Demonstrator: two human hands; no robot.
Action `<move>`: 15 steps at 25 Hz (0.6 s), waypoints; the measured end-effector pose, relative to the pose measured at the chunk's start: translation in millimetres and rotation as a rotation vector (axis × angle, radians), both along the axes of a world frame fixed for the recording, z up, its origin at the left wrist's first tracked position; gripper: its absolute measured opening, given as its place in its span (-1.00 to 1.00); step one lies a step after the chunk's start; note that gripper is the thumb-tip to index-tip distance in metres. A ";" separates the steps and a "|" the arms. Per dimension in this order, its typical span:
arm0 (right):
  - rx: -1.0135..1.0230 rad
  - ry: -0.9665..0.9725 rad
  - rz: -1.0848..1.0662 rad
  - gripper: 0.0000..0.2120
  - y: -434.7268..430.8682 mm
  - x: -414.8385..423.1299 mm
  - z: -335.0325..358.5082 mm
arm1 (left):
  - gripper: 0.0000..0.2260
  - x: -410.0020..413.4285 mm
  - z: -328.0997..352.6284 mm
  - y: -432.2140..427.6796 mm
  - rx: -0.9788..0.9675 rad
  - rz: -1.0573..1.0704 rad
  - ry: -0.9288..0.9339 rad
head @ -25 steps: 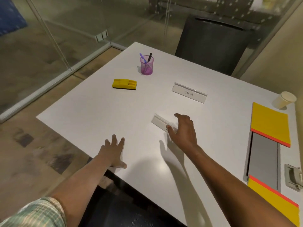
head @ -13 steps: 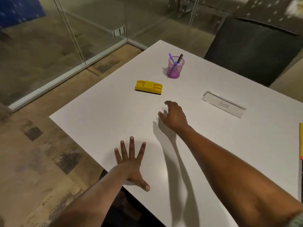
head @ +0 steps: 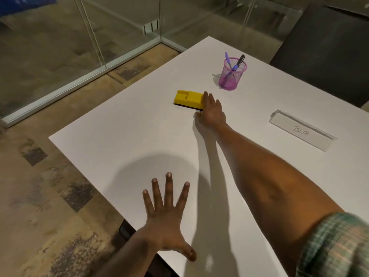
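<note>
A yellow whiteboard eraser with a dark underside lies on the white table, left of centre. My right hand reaches across to its right end; the fingers lie over that end and the thumb sits at its near edge. Whether the hand grips it firmly is hard to tell. My left hand lies flat on the table near the front edge with its fingers spread, holding nothing.
A pink mesh cup with pens stands beyond the eraser. A clear name plate marked BETA lies to the right. A dark chair stands behind the table. Glass walls enclose the left and far sides.
My right hand left the small clear plate near the table's middle and travelled left and forward to the yellow eraser. My left hand stays flat near the front edge. The view swung left.
</note>
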State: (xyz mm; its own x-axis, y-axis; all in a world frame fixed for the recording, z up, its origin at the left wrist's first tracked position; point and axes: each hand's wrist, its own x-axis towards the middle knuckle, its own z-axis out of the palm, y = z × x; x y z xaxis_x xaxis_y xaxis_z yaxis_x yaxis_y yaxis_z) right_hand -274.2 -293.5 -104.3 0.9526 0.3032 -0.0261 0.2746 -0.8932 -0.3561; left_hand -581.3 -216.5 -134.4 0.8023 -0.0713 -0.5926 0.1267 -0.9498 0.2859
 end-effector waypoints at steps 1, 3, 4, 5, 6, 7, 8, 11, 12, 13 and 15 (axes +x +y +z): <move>-0.021 -0.039 -0.007 -0.28 0.0 -0.7 -1.9 | 0.47 0.2 -0.9 -0.1 -0.003 0.004 -0.002; -0.059 -0.150 -0.031 -0.36 -0.9 -4.6 -3.6 | 0.47 -0.3 -0.5 0.2 0.001 0.006 -0.007; -0.060 -0.179 -0.054 -0.41 -1.3 -7.6 -2.9 | 0.47 -0.9 0.3 0.0 0.005 0.005 -0.010; -0.048 -0.178 -0.085 -0.45 -1.7 -11.5 -2.0 | 0.47 -1.7 1.4 -0.6 0.010 0.004 -0.011; -0.020 -0.153 -0.126 -0.47 -1.7 -16.3 -1.2 | 0.47 -1.9 2.7 -1.1 0.014 0.003 -0.009; 0.030 -0.108 -0.182 -0.48 -2.3 -21.2 0.0 | 0.47 -2.0 4.7 -1.9 0.018 0.005 -0.004; 0.098 -0.044 -0.251 -0.49 -2.5 -26.6 1.0 | 0.47 -1.3 6.2 -2.2 0.023 0.008 0.004; 0.337 0.185 -0.410 -0.53 -10.6 -45.0 12.2 | 0.47 0.8 9.1 -2.9 0.030 0.003 0.047; 0.435 0.249 -0.413 -0.62 -17.1 -53.8 18.1 | 0.47 1.3 11.2 -3.1 0.031 0.002 0.064; 0.534 0.294 -0.412 -0.72 -25.3 -66.4 24.6 | 0.47 2.5 13.2 -2.7 0.033 -0.002 0.081; 0.698 0.362 -0.395 -0.62 -43.9 -100.2 39.3 | 0.47 3.5 17.2 -3.3 0.043 -0.009 0.108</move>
